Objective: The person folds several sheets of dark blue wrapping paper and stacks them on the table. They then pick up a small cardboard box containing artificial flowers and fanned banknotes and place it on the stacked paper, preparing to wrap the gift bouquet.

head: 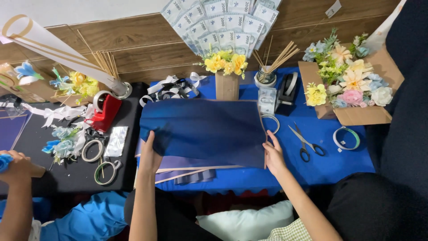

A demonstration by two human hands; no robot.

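Left hand (149, 154) and right hand (273, 155) grip opposite edges of a dark blue paper sheet (203, 131) over the blue table (343, 163).

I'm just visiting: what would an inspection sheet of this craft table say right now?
Surface: blue-covered table, black cloth beside it.
Job's things: dark blue paper sheet, more sheets stacked beneath.
Clutter: scissors, tape rolls, red tape dispenser, box of artificial flowers, wooden sticks, ribbons.
Hands: left hand and right hand grip the sheet's edges.
Cables: nothing seen.
Surroundings: another person's hand at the far left; wood-panelled wall.
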